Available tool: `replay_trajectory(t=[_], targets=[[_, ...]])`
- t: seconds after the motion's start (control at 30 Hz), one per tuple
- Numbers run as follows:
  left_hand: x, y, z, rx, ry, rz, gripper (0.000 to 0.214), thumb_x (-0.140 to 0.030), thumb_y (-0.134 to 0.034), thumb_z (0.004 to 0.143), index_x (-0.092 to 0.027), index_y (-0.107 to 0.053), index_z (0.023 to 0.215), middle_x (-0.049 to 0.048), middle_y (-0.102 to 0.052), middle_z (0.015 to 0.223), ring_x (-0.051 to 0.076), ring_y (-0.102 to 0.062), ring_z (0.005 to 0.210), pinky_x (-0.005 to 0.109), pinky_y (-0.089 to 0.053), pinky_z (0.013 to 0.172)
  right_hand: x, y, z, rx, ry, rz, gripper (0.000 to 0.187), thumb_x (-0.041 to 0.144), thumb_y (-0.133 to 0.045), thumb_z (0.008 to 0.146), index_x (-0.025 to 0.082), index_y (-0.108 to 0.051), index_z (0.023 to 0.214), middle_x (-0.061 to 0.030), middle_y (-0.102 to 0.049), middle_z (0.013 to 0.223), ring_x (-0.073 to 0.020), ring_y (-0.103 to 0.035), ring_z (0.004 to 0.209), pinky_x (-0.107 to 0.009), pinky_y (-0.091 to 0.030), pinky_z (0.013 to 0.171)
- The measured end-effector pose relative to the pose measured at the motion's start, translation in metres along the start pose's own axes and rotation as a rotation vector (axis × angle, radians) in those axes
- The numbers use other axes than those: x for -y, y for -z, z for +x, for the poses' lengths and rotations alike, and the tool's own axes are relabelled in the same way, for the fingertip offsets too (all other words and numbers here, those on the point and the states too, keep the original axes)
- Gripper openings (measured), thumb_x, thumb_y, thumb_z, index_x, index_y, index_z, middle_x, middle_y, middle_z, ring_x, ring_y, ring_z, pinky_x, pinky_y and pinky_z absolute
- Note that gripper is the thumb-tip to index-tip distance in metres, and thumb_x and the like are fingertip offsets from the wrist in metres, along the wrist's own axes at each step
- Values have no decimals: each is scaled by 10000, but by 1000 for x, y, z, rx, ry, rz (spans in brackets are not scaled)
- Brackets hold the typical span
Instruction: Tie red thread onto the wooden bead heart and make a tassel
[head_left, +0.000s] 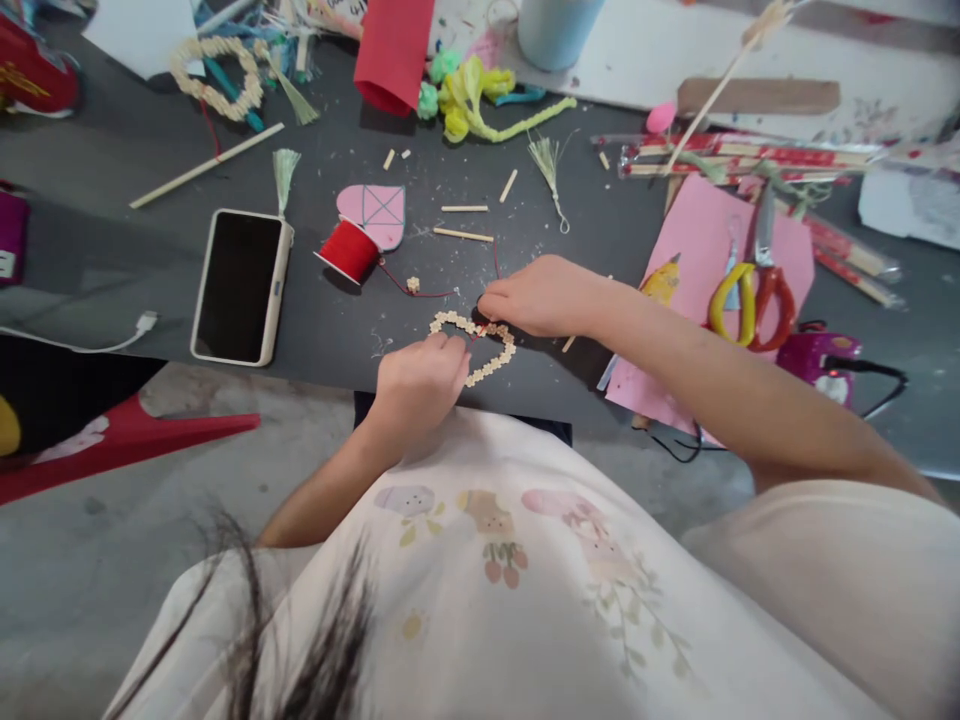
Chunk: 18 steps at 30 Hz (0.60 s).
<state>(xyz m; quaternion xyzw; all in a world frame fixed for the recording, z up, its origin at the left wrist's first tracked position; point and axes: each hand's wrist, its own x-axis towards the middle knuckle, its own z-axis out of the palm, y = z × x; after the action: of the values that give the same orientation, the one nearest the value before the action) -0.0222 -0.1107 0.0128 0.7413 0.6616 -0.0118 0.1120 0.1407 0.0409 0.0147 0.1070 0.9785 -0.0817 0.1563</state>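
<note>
Beaded heart [511,347] lies on the surface [315,345], near its edge, between the hands. We note left hand [424,380] fingers bunched, pinching its left side, presumably to steady it. Right hand [536,295] fingertips pinch, apparently on red cord [496,258], at the notch. Spool [352,252] nearby, likely for reach.

A strip of dark table [330,325] is giving passage between the phone [241,287] and the left hand [424,378]. The red spool [354,250] and short sticks [463,235] are standing in the way ahead. Another gap is running between the tassel [551,170] and pink paper [694,235], where scissors [763,262] are blocking.
</note>
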Motion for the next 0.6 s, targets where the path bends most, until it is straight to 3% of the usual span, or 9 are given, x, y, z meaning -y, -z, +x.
replay_trajectory(t=[0.37,0.6], targets=[[0,-3,-3,-37,-13,10,316,-306,-355,976,-185,-626,867,57,-679,816,172,-638,686,308,-278,533,-9,-1,1,-96,63,132,278,259,-417,953,231,-677,1049,-21,-707,1013,-134,-581,776,-264,-253,575],[0,-2,-3,-19,0,3,300,-295,-363,973,-185,-626,880,62,-682,828,168,-640,699,306,-281,534,-11,-2,2,-96,84,100,289,263,-405,952,240,-691,984,-3,-701,937,-119,-544,698,-267,-216,565]])
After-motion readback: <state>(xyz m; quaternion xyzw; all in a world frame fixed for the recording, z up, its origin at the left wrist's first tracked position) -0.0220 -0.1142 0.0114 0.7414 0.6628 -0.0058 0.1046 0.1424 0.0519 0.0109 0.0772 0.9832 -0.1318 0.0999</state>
